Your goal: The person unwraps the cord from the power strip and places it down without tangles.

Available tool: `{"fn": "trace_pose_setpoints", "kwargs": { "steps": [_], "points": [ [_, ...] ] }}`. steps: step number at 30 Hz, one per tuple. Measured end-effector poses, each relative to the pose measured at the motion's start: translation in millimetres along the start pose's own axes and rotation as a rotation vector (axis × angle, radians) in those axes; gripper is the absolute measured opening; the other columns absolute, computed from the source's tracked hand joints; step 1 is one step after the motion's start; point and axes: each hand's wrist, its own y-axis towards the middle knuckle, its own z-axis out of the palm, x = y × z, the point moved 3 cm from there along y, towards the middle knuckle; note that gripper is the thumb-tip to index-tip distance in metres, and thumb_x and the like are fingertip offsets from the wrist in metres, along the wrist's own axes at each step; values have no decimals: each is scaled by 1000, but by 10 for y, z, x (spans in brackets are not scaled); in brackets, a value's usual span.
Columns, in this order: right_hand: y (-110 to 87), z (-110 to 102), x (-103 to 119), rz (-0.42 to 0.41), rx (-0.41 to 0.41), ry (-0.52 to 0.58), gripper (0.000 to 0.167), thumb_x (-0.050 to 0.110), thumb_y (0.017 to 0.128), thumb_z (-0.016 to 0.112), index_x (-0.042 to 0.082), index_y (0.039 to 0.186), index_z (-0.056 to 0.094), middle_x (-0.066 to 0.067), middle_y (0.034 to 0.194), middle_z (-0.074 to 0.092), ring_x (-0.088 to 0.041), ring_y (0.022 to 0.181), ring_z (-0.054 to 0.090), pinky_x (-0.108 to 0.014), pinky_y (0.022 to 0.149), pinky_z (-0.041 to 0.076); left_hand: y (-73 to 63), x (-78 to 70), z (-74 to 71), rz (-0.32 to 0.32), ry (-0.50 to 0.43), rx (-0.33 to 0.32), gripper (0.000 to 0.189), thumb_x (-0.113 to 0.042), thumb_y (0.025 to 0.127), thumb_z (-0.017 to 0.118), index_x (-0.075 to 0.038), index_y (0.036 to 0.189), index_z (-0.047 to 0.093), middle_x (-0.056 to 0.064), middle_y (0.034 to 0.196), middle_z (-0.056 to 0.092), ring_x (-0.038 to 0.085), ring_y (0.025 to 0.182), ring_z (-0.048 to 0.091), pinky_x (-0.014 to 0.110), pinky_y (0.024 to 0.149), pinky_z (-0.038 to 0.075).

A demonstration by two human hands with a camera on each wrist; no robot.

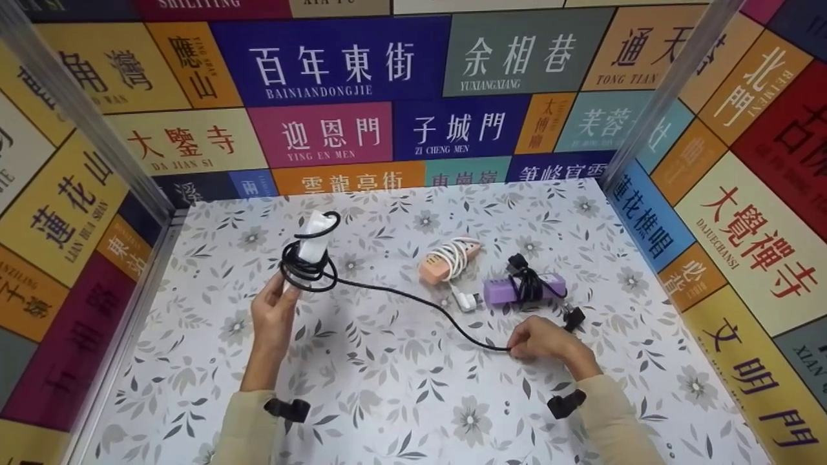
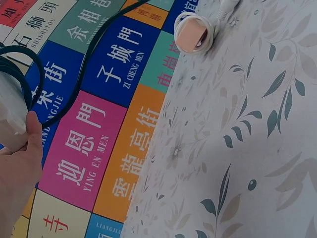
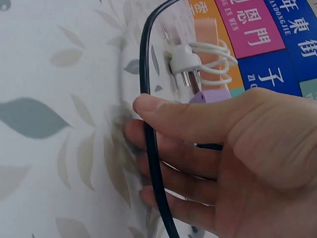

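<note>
In the head view, my left hand [image 1: 274, 313] grips the lower end of a white power strip [image 1: 314, 244], raised at a tilt with black cord looped around it. From these loops the black cord [image 1: 413, 296] runs across to my right hand [image 1: 543, 339], which pinches it between thumb and fingers. The right wrist view shows the cord [image 3: 145, 54] under the thumb tip, with the other fingers behind it. The left wrist view catches only part of the white strip [image 2: 11, 106] and my thumb against it. Where the cord's far end lies is unclear.
Beyond my right hand lie a peach power strip [image 1: 433, 268] wrapped in white cord, with its white plug [image 1: 466, 300], and a purple power strip [image 1: 497, 292] wrapped in black cord. A black plug [image 1: 574, 318] sits by the right wrist. Sign-covered walls [image 1: 329, 61] border the flowered tabletop [image 1: 400, 413].
</note>
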Motion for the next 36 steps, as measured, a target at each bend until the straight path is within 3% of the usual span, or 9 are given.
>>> {"fn": "trace_pose_setpoints", "kwargs": {
  "steps": [4, 9, 11, 21, 29, 33, 36],
  "points": [
    [40, 42, 73, 33, -43, 3, 19, 4, 82, 76, -2, 99, 74, -13, 89, 74, -21, 72, 68, -37, 69, 60, -10, -24, -16, 9, -16, -7, 58, 5, 93, 60, 23, 141, 33, 20, 146, 55, 7, 127, 59, 21, 113, 42],
    [93, 99, 199, 13, -118, -89, 39, 16, 85, 78, 0, 120, 68, -16, 110, 71, -23, 93, 66, -45, 91, 56, -21, -16, -22, 16, -4, 22, 56, 6, 94, 58, 24, 141, 34, 15, 145, 57, 7, 130, 56, 21, 114, 41],
    [122, 135, 273, -16, -164, -125, 44, 19, 87, 77, 2, 125, 66, -16, 113, 69, -28, 102, 65, -51, 97, 52, -24, -10, -23, 17, 2, 28, 55, 7, 94, 56, 24, 141, 33, 14, 145, 56, 7, 131, 55, 21, 115, 40],
    [277, 350, 666, -193, -378, -165, 46, 16, 87, 77, 7, 131, 63, -12, 124, 64, -33, 111, 65, -50, 92, 54, -29, 6, 3, -15, -9, 31, 57, 5, 95, 57, 22, 143, 31, 29, 153, 40, 8, 131, 55, 22, 114, 41],
    [383, 373, 918, -333, -469, -149, 52, 12, 85, 79, 5, 133, 61, -13, 123, 62, -34, 111, 63, -49, 94, 54, -37, 3, 17, -24, 60, 23, 56, 7, 95, 55, 21, 144, 33, 33, 155, 33, 7, 133, 53, 22, 115, 40],
    [413, 395, 1053, -396, -486, -139, 57, 15, 86, 79, 8, 138, 58, -12, 130, 60, -32, 122, 59, -49, 102, 51, -39, 9, 27, -30, 71, 25, 56, 7, 94, 55, 21, 144, 33, 33, 156, 32, 11, 137, 50, 22, 116, 39],
    [437, 425, 1169, -422, -451, -116, 62, 19, 89, 75, 11, 146, 51, -14, 143, 54, -34, 133, 51, -52, 111, 44, -34, -8, 16, -36, 79, 18, 57, 6, 94, 56, 21, 143, 33, 33, 156, 32, 13, 139, 49, 22, 116, 39]
  ]
}}
